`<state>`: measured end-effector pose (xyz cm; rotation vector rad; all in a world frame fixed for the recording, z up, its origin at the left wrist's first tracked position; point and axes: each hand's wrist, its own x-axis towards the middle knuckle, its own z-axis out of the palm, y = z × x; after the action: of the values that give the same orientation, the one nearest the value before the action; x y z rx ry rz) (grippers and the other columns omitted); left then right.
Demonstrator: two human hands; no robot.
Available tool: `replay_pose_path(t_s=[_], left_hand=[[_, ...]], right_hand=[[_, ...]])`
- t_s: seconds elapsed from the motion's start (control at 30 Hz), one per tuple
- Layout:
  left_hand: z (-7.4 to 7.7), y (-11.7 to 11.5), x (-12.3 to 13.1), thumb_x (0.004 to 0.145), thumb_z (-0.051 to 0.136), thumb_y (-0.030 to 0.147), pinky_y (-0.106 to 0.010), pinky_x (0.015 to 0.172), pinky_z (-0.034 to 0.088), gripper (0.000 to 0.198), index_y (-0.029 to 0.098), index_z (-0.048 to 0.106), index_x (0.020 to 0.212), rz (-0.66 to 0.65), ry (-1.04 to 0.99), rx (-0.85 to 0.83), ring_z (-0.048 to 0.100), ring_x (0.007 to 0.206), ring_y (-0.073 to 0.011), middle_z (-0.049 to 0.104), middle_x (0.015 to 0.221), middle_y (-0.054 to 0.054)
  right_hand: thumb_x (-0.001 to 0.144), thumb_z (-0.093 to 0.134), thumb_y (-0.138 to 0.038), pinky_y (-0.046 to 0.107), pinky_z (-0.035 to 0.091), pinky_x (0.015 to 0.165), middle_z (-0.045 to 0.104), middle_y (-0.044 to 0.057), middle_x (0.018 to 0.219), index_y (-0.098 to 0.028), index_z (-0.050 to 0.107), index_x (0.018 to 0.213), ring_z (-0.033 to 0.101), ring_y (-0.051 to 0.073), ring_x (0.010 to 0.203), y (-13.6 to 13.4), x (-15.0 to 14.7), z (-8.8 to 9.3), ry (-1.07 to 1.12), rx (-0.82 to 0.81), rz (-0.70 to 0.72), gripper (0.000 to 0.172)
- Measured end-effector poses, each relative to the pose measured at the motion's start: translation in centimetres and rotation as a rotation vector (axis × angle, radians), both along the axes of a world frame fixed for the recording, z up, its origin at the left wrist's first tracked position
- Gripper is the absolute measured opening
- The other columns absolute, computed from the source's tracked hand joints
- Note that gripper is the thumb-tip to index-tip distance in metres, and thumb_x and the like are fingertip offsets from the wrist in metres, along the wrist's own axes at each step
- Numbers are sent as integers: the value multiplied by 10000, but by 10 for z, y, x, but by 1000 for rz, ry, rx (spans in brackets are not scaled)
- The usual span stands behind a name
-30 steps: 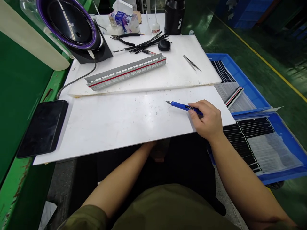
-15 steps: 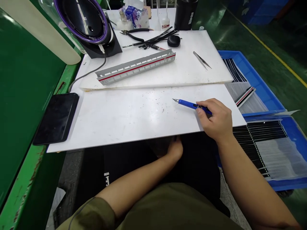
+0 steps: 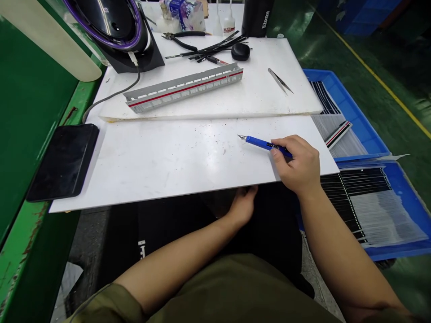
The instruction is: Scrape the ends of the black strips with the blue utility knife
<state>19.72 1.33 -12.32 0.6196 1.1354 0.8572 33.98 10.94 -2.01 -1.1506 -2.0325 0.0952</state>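
Observation:
My right hand [image 3: 299,162] rests near the right front edge of the white board [image 3: 158,166], its fingers closed round a blue craft knife [image 3: 258,142]. The knife's metal tip points left, just over the board. My left hand [image 3: 243,206] is below the board's front edge, above my lap; its fingertips are partly hidden and I cannot make out what they hold. Farther back, a grey model train car shell [image 3: 185,89] with a red stripe lies on a thick white foam slab [image 3: 269,105]. Tweezers [image 3: 280,81] lie to its right.
Nippers [image 3: 185,39], black strips [image 3: 208,51], a small black case [image 3: 240,52] and a black bottle [image 3: 257,18] stand or lie at the back. A small fan [image 3: 111,22] and a phone [image 3: 63,161] are at left. Blue trays [image 3: 373,139] with black strips sit beyond the right edge.
The whole view has shifted slightly, so things appear a little left and higher. My left hand has come up a little towards the board's edge. My right hand still holds the craft knife.

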Motion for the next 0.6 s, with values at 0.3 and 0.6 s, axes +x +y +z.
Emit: replay_pose_path(t_s=[0.3, 0.6], left_hand=[[-9, -18, -4, 974, 380, 606, -595, 1229, 169, 788, 85, 305, 1560, -164, 318, 107, 297, 1497, -405, 351, 1596, -261], [31, -40, -108, 722, 783, 278, -636, 1195, -170, 424, 230, 729, 1140, -222, 645, 346, 94, 1527, -487, 549, 1479, -150]], right_hand=[[896, 602, -225, 418, 555, 774, 719, 64, 934, -225, 716, 1021, 687, 263, 875, 0, 2, -2, -27, 16, 1, 169], [884, 616, -218, 390, 544, 725, 718, 64, 924, -210, 723, 1016, 685, 254, 849, -1, 1, -2, -33, 8, 0, 170]])
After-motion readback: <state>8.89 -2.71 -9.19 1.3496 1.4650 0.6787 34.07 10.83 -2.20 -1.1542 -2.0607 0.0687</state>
